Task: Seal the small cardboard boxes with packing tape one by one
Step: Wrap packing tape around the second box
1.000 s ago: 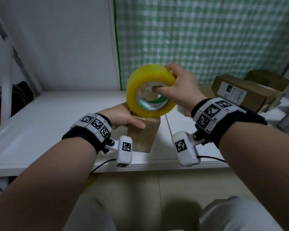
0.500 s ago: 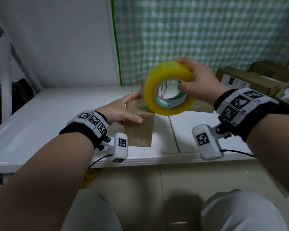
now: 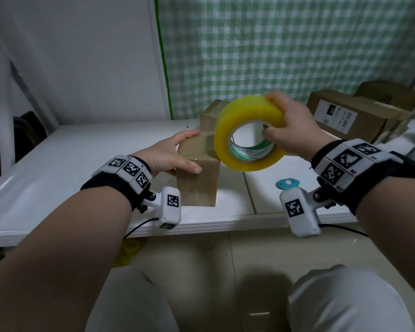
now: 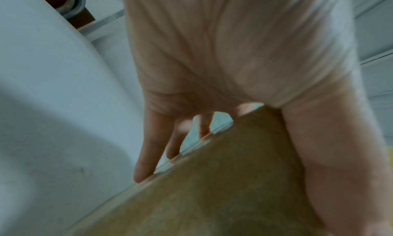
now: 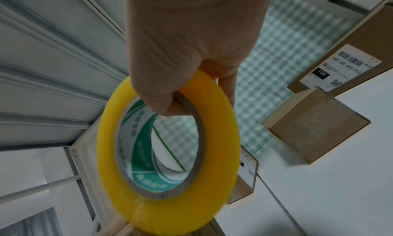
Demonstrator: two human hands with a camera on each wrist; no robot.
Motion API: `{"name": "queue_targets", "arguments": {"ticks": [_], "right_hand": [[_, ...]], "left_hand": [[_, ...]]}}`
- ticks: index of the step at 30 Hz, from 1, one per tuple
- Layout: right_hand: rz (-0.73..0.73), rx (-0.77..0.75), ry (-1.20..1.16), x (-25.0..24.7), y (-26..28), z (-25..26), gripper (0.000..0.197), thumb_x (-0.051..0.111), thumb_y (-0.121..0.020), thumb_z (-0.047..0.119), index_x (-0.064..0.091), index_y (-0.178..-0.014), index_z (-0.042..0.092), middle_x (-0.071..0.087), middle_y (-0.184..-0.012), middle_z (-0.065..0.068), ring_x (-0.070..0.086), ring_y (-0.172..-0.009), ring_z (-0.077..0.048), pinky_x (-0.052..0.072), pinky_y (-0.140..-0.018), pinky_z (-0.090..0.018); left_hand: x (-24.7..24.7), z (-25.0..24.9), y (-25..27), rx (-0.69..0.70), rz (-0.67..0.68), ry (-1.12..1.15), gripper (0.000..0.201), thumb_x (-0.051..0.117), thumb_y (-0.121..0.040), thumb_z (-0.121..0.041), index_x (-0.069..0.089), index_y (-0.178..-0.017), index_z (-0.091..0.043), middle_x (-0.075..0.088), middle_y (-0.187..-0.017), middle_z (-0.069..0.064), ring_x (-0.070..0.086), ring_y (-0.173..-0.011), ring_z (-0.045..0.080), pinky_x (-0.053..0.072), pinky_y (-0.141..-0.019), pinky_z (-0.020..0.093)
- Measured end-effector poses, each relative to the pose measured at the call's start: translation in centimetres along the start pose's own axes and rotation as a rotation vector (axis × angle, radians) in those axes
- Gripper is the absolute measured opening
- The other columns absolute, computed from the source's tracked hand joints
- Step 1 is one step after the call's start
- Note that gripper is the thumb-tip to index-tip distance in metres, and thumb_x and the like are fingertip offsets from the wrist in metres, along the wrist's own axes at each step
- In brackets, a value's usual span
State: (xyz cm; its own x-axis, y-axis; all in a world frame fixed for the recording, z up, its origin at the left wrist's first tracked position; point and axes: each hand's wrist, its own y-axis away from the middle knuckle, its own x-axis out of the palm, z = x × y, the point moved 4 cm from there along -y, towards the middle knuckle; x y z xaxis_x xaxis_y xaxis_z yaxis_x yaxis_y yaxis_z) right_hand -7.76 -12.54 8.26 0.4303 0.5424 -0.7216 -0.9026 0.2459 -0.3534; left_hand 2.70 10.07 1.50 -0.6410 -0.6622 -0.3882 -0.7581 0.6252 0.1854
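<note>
Left hand (image 3: 170, 154) grips the small brown cardboard box (image 3: 198, 178) on the white surface (image 3: 58, 164); right hand (image 3: 295, 133) holds the yellow packing-tape roll (image 3: 249, 133) (thumb through its core), its fingers curled over the rim

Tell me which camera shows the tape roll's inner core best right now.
The right wrist view: the tape roll fills the frame, its green-printed core faces the lens, and the right hand grips its top rim. The head view shows the roll smaller and angled above the small box. The left wrist view doesn't show it.

Small box (image 3: 198, 173) frame centre on table (image 3: 58, 168); tape roll (image 3: 249, 133) above-right; labelled boxes (image 3: 345, 116) upper right.
</note>
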Motion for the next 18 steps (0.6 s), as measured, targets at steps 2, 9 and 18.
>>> {"name": "queue_targets", "arguments": {"ticks": [2,9,18], "right_hand": [[0.008,0.012,0.011,0.1,0.3,-0.3,0.051,0.064,-0.079,0.007,0.047,-0.125,0.022,0.052,-0.099,-0.006,0.052,-0.081,-0.023,0.039,-0.062,-0.025],[0.027,0.082,-0.038,1.3,1.5,-2.1,0.051,0.063,-0.077,0.005,0.048,-0.122,0.023,0.054,-0.096,-0.008,0.054,-0.079,-0.024,0.039,-0.063,-0.026],[-0.022,0.098,-0.061,1.2,1.6,-1.9,0.052,0.062,-0.079,0.005,0.049,-0.126,0.023,0.053,-0.100,-0.007,0.055,-0.085,-0.026,0.043,-0.070,-0.030]], "left_hand": [[-0.1,0.1,0.0,0.002,-0.004,0.008,0.087,0.078,-0.069,-0.002,0.039,-0.136,-0.042,0.051,-0.117,-0.009,0.059,-0.101,0.015,0.058,-0.073,0.033],[-0.2,0.4,-0.2,0.018,-0.010,0.023,0.084,0.079,-0.067,-0.003,0.042,-0.130,-0.046,0.049,-0.119,-0.011,0.057,-0.105,0.015,0.057,-0.074,0.035],[0.0,0.1,0.0,0.044,-0.019,0.137,0.099,0.087,-0.054,-0.006,0.043,-0.136,-0.040,0.049,-0.123,-0.007,0.056,-0.109,0.018,0.057,-0.073,0.035]]}}
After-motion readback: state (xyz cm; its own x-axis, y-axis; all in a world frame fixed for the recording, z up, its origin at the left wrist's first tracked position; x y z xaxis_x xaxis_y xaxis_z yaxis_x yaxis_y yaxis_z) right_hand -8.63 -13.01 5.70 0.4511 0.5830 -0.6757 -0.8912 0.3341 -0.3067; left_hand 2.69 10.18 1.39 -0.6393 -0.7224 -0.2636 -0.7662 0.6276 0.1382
